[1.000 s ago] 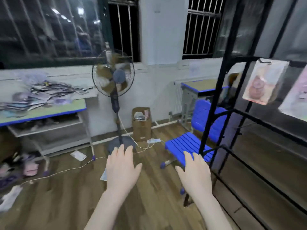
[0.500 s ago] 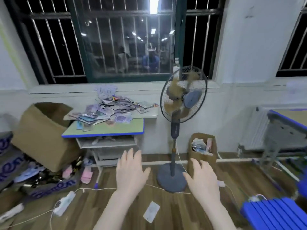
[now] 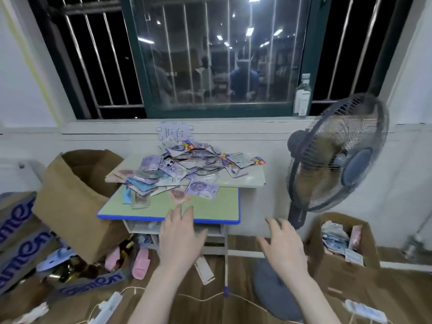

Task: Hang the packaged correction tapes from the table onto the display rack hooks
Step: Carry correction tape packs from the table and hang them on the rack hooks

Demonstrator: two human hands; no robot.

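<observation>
Our left hand and right hand reached empty, fingers spread, toward the desk's front edge; packaged correction tapes heaped at its back.

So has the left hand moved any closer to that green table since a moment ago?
Yes. The left hand now reaches up to the near blue edge of the green table; half a second ago it sat lower and right of it, over the floor.

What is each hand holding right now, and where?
Nothing: the left hand and right hand are both open and empty, short of the packaged correction tapes.
</observation>
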